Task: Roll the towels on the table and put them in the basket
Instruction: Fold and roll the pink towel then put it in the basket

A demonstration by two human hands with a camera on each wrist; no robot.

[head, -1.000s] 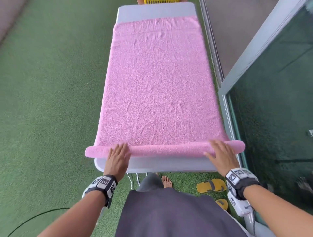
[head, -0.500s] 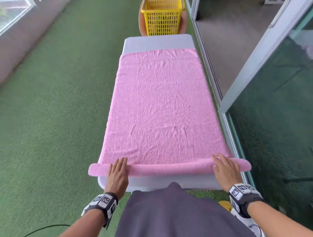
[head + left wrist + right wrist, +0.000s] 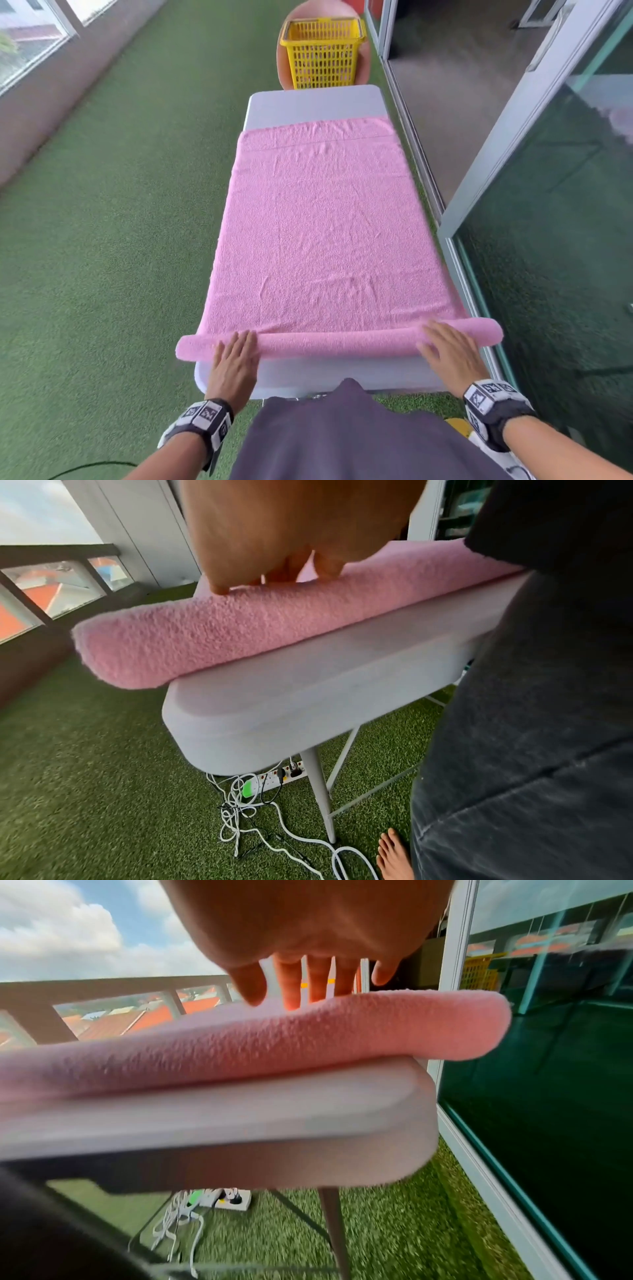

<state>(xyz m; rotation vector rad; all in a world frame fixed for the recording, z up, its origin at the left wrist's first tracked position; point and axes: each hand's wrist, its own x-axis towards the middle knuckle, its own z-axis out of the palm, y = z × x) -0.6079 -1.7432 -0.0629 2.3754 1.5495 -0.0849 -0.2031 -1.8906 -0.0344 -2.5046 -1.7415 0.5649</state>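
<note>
Under both flat hands, left (image 3: 233, 363) and right (image 3: 448, 353), lies the towel's (image 3: 325, 240) rolled edge.

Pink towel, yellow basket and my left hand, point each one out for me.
pink towel (image 3: 325, 222), head view, flat unrolled middle.
yellow basket (image 3: 322, 61), head view, front mesh wall.
left hand (image 3: 233, 366), head view, back of the hand.

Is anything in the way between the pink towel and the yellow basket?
Nothing visible is. The towel lies flat ahead of both hands, the left hand and right hand pressing the rolled edge. Past its far end there is only bare table, then the basket beyond it.
</note>
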